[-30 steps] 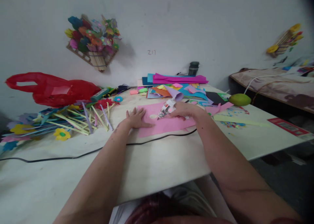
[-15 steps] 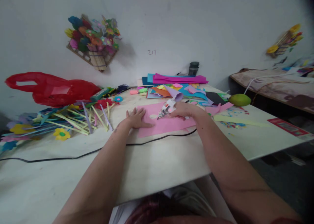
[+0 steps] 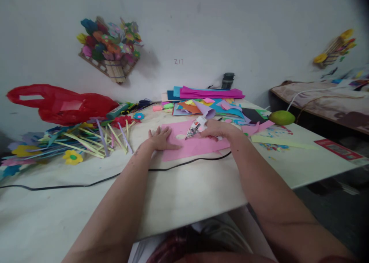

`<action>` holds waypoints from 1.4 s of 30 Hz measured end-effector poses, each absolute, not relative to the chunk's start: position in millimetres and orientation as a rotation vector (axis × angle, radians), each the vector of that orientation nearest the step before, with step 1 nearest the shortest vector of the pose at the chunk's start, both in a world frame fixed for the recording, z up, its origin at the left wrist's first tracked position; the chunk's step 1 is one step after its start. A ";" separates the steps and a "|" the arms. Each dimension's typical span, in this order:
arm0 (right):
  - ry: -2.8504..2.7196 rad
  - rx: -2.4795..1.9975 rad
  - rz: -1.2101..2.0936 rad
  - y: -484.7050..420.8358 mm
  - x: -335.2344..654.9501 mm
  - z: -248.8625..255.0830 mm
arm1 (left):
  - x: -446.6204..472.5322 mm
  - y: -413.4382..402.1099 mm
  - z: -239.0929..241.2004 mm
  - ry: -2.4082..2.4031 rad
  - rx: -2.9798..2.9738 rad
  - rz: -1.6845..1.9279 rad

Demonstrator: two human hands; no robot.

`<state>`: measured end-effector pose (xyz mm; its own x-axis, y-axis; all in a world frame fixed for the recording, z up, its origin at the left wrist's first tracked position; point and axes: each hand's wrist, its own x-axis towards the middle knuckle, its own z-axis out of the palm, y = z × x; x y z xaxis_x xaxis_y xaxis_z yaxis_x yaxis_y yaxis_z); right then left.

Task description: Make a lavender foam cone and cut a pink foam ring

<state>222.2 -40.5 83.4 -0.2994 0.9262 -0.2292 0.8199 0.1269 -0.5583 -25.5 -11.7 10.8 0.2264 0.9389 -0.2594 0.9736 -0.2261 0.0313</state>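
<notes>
A pink sheet (image 3: 173,154) lies on the table before me, with a small pale oval (image 3: 180,137) on it. Flat on the sheet's left side rests my left hand (image 3: 160,138), fingers spread. My right hand (image 3: 216,128) is closed around a white glue gun (image 3: 195,127) with a patterned front. Its narrow tip points down and left, close to the oval; whether it touches the sheet I cannot tell. The fingers partly hide the gun's handle. Just behind the gun stands a rolled lilac paper cone (image 3: 205,109).
A black cord (image 3: 98,184) crosses the table near my forearms. Paper strips (image 3: 83,140), foam flowers and a red plastic bag (image 3: 72,105) lie left. Coloured sheets (image 3: 213,92) are stacked at the back. A green oval fruit (image 3: 281,118) and scraps (image 3: 273,146) lie right.
Both hands hold nearly the same positions. I can make out no clear shift of the glue gun or the pink sheet.
</notes>
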 end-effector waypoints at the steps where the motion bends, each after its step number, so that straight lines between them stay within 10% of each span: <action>1: -2.214 -1.741 0.917 -40.7 222.2 83.5 | -25.4 -11.7 11.0 1.824 2.307 -0.276; 42: -2.249 -1.749 0.854 -32.4 231.3 76.9 | -25.7 -11.2 11.3 1.809 2.317 -0.283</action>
<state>231.3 -32.4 76.9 -0.2991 0.9310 -0.2092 0.8352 0.1494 -0.5293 -25.7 -11.2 11.3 0.2380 0.9347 -0.2638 0.9707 -0.2383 0.0312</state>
